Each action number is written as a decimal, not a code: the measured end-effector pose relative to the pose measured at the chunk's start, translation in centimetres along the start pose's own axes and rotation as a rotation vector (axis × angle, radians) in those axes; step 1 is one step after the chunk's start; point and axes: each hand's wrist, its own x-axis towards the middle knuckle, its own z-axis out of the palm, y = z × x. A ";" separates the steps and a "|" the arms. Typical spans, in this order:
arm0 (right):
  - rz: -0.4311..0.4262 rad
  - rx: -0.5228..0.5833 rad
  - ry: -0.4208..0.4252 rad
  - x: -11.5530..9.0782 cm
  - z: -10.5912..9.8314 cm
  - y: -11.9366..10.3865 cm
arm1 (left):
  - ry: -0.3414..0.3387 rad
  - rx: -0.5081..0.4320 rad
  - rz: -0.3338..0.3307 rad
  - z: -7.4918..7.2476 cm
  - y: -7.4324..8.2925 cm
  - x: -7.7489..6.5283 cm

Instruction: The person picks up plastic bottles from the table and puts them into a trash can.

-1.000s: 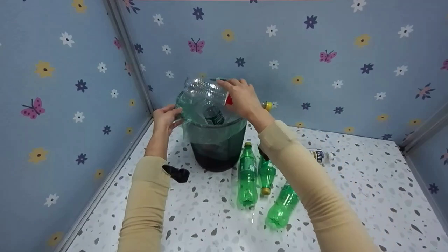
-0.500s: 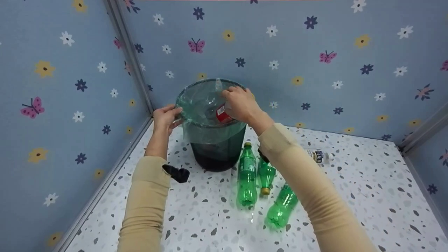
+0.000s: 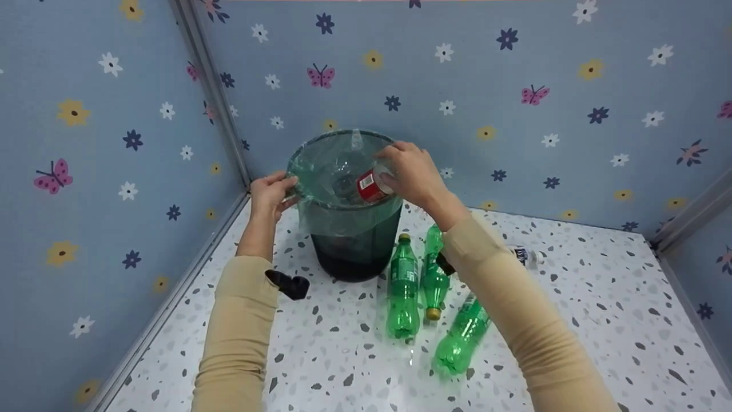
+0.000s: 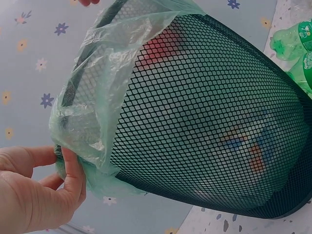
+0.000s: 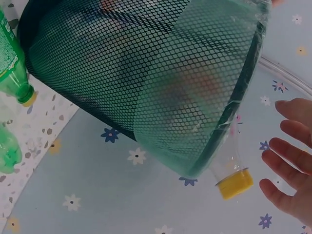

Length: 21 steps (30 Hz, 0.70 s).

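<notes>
A black mesh trash can [image 3: 357, 254] stands near the back wall, lined with a translucent green bag [image 4: 97, 112] folded over its rim. My left hand [image 3: 267, 194] pinches the lined rim on the left side, thumb and fingers on either side of it. A clear plastic bottle [image 3: 373, 184] with a red label leans inside, its neck and yellow cap [image 5: 235, 183] sticking out past the right rim. Over that side is my right hand [image 3: 416, 174], its fingers [image 5: 287, 156] loosely spread and apart from the cap in the right wrist view.
Green plastic bottles lie right of the can: one beside it [image 3: 404, 292], a smaller yellow-capped bottle [image 3: 436, 286], and another bottle [image 3: 463, 337] nearer me. A white-capped bottle [image 3: 532, 256] is partly behind my right sleeve. Flowered walls [image 3: 457, 131] enclose the speckled table [image 3: 326, 366].
The red-labelled bottle has gone from above the rim down into the trash can. My right hand has let go of it and drawn back rightward; my left hand stays put.
</notes>
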 end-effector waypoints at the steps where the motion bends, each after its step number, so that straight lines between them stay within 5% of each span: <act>1: 0.006 0.014 0.014 -0.2 0.0 0.2 | 0.010 0.005 0.011 -0.4 -1.0 1.6; 4: 0.029 0.045 0.060 -0.6 0.0 1.0 | 0.014 0.039 -0.037 0.3 0.4 -0.2; 6: 0.048 0.056 0.086 -0.8 0.0 1.5 | 0.020 0.042 0.003 0.3 0.2 -0.1; 7: 0.060 0.061 0.097 -0.8 0.0 1.7 | 0.022 0.049 -0.006 0.8 1.3 -1.8; 16: 0.165 0.126 0.132 -1.1 0.4 2.6 | 0.018 0.016 0.013 0.3 0.3 -0.9; 21: 0.221 0.158 0.096 -0.9 0.5 2.8 | 0.062 0.082 -0.019 3.1 4.5 -8.3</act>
